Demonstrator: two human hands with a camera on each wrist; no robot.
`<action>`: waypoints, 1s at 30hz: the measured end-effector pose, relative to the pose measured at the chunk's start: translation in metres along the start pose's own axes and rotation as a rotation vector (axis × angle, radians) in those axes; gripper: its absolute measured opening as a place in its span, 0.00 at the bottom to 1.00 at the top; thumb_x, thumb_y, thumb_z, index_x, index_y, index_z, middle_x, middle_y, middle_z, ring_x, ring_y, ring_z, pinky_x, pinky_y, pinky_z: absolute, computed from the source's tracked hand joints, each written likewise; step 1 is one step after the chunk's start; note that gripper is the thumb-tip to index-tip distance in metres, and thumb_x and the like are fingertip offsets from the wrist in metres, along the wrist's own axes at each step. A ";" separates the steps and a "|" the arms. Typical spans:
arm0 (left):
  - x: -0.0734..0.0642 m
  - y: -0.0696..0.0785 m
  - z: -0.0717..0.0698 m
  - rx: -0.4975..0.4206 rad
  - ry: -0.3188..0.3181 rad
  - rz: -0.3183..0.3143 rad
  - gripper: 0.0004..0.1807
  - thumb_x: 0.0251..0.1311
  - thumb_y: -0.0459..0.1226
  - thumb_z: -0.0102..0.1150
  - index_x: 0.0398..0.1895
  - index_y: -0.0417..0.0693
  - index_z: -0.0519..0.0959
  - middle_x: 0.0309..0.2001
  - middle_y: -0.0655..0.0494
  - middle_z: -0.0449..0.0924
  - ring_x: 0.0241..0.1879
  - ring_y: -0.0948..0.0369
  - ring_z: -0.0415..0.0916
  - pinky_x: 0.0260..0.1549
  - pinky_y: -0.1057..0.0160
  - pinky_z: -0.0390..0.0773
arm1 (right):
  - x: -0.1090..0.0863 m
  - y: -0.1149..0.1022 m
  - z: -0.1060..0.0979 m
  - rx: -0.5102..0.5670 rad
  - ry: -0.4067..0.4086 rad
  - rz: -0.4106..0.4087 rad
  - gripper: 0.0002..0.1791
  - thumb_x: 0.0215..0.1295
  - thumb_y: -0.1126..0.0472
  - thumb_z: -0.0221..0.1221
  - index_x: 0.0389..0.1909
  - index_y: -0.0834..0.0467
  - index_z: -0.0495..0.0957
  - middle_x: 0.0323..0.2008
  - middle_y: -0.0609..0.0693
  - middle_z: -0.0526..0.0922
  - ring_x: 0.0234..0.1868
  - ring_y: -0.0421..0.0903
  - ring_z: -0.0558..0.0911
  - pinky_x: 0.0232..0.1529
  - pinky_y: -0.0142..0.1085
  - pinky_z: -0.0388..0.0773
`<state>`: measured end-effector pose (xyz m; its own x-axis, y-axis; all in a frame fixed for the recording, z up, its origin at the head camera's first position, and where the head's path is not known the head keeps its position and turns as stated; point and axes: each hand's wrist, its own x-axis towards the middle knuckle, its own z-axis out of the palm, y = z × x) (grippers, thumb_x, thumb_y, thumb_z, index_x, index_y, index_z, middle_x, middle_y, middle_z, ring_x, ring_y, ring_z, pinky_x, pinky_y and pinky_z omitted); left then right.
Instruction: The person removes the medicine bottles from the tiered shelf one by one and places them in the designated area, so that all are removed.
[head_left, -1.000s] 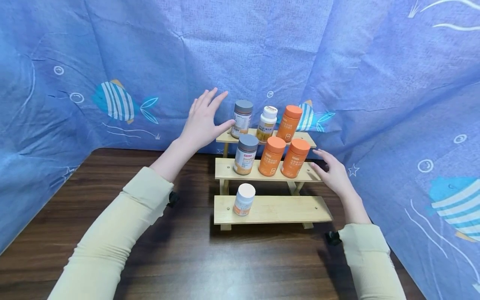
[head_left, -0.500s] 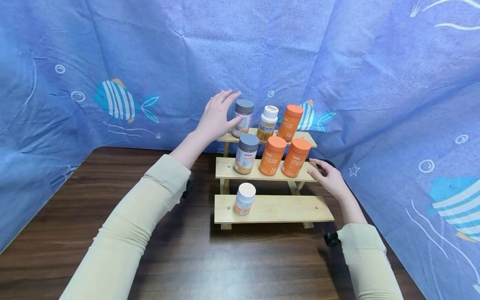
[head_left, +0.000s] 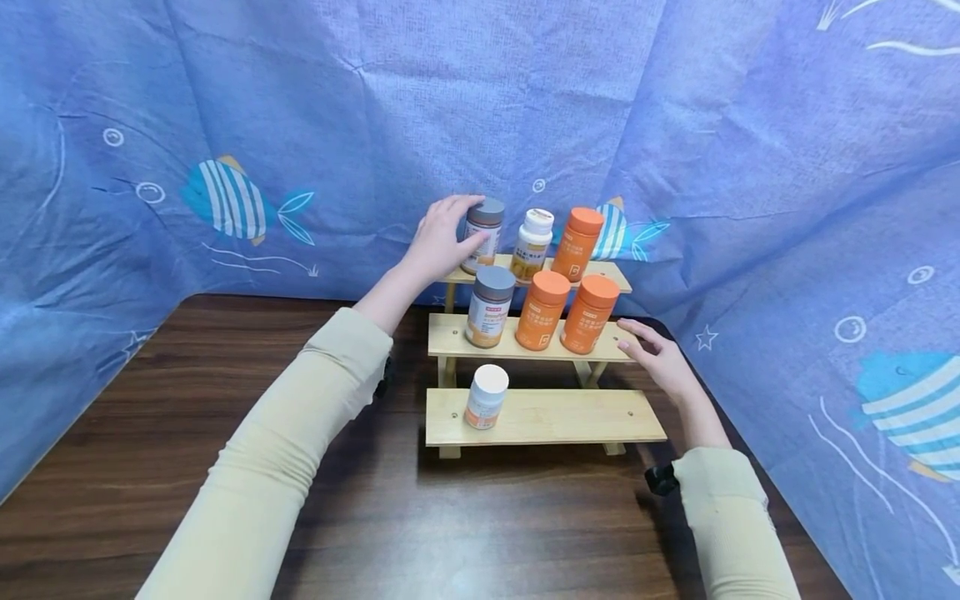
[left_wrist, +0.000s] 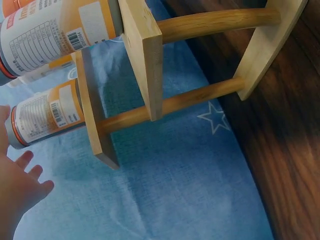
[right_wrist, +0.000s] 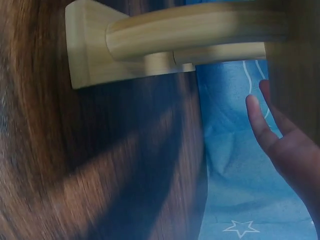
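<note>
My left hand [head_left: 437, 240] is at the left side of the grey-lidded bottle [head_left: 491, 210] on the top shelf. Its thumb and fingers are spread around the bottle's upper part; in the left wrist view several fingertips [left_wrist: 47, 187] stand apart from it. Beyond the right end of the middle shelf [head_left: 618, 343], my right hand [head_left: 662, 360] has its thumb and fingers extended, with nothing between them. Also on the top shelf stand a white bottle [head_left: 532, 247] and an orange bottle [head_left: 577, 244]. Another grey-lidded bottle [head_left: 490, 310] is on the middle shelf beside two orange bottles [head_left: 542, 312].
The three-tier wooden rack [head_left: 570, 417] stands on a dark wood table [head_left: 360, 517]. A white-capped bottle [head_left: 486, 398] is at the left of its bottom shelf. Behind and at both sides hangs a blue fish-print cloth [head_left: 420, 108].
My left hand has moved right and slightly down to the top grey-lidded bottle, its fingers bending more over it. My right hand has shifted slightly down. The bottles have stayed in place.
</note>
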<state>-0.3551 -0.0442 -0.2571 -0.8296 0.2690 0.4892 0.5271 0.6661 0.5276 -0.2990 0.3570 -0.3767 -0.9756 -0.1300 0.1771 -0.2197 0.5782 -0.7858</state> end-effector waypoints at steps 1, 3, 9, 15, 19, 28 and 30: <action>0.000 -0.001 0.000 -0.021 -0.001 -0.006 0.31 0.64 0.51 0.53 0.69 0.58 0.62 0.69 0.54 0.60 0.70 0.53 0.51 0.67 0.48 0.53 | 0.001 0.004 0.000 0.011 0.002 0.004 0.31 0.66 0.50 0.57 0.67 0.55 0.65 0.68 0.54 0.64 0.57 0.37 0.70 0.46 0.22 0.72; 0.001 -0.003 0.001 -0.082 -0.002 -0.024 0.30 0.64 0.51 0.54 0.69 0.59 0.62 0.69 0.56 0.61 0.70 0.54 0.52 0.67 0.48 0.54 | 0.001 0.003 0.001 0.056 -0.004 0.016 0.31 0.66 0.50 0.57 0.67 0.55 0.64 0.67 0.55 0.63 0.51 0.33 0.72 0.46 0.30 0.77; 0.002 -0.005 0.004 -0.243 0.007 -0.080 0.28 0.63 0.48 0.56 0.66 0.59 0.65 0.67 0.59 0.64 0.69 0.56 0.55 0.66 0.48 0.56 | -0.007 -0.015 0.005 0.181 -0.005 0.036 0.31 0.66 0.56 0.58 0.67 0.63 0.63 0.64 0.60 0.62 0.40 0.30 0.76 0.41 0.37 0.82; 0.003 -0.002 0.010 -0.306 0.056 -0.097 0.27 0.60 0.46 0.60 0.63 0.57 0.67 0.65 0.58 0.67 0.67 0.57 0.59 0.64 0.50 0.60 | -0.013 -0.024 0.008 0.230 0.021 0.067 0.33 0.66 0.56 0.58 0.67 0.64 0.61 0.57 0.53 0.67 0.38 0.30 0.77 0.38 0.30 0.81; 0.003 0.000 0.013 -0.350 0.114 -0.119 0.25 0.58 0.45 0.63 0.58 0.57 0.69 0.62 0.57 0.70 0.64 0.56 0.64 0.59 0.51 0.67 | -0.013 -0.024 0.009 0.215 0.029 0.087 0.33 0.66 0.54 0.58 0.68 0.62 0.62 0.51 0.46 0.69 0.38 0.31 0.77 0.42 0.38 0.81; 0.002 0.002 0.014 -0.393 0.200 -0.172 0.21 0.56 0.44 0.65 0.52 0.56 0.71 0.57 0.54 0.72 0.53 0.57 0.73 0.48 0.57 0.75 | -0.015 -0.028 0.009 0.208 0.029 0.103 0.33 0.66 0.55 0.58 0.68 0.63 0.61 0.56 0.51 0.66 0.39 0.30 0.75 0.43 0.35 0.81; 0.001 0.002 0.014 -0.400 0.212 -0.187 0.21 0.56 0.44 0.65 0.51 0.56 0.71 0.56 0.54 0.72 0.51 0.57 0.73 0.47 0.56 0.75 | -0.015 -0.028 0.009 0.216 0.025 0.098 0.33 0.66 0.55 0.58 0.68 0.63 0.61 0.56 0.51 0.67 0.39 0.31 0.75 0.42 0.34 0.81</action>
<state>-0.3575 -0.0329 -0.2647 -0.8829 -0.0050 0.4695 0.4367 0.3584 0.8251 -0.2781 0.3355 -0.3633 -0.9926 -0.0596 0.1061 -0.1211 0.4009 -0.9081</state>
